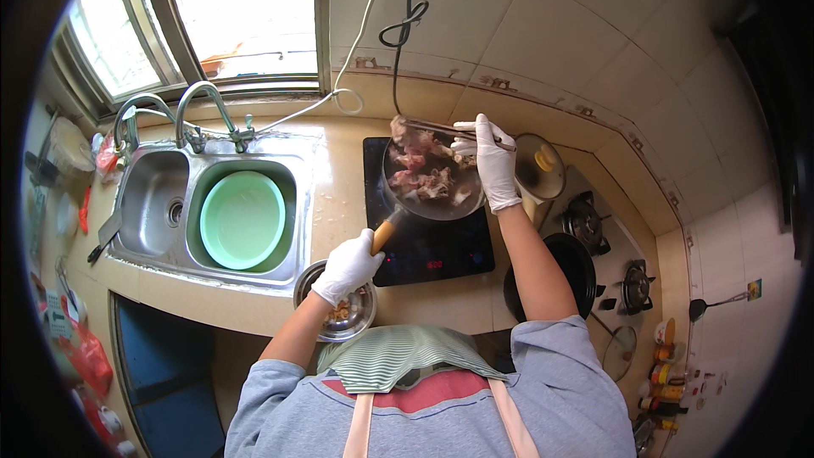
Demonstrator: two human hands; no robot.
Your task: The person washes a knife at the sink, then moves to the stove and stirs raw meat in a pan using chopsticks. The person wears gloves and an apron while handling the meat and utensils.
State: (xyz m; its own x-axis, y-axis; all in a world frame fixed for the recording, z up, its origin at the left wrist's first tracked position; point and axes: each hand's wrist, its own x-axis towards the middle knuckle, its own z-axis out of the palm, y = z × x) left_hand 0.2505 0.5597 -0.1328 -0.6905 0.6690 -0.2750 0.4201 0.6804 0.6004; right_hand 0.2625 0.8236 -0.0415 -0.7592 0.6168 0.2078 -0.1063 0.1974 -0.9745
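Note:
Gloved in white, my left hand [348,267] grips the wooden handle [383,236] of a pan [439,211]. The pan sits on a black induction cooktop [432,248] with a lit red display. Chunks of meat on the bone [423,168], partly pink and partly browned, lie in it under faint steam. My right hand [493,159], also gloved, holds a pair of chopsticks [445,129] across the pan's far side. Their tips are at a meat piece [400,132] by the far left rim; I cannot tell if they pinch it.
Left is a double steel sink [152,203] with a green basin [243,219] in it. A steel bowl [356,327] with food pieces stands under my left wrist. To the right are a glass lid [540,187], a black wok [582,267] and gas burners [585,222]. A black cord [397,76] hangs behind the pan.

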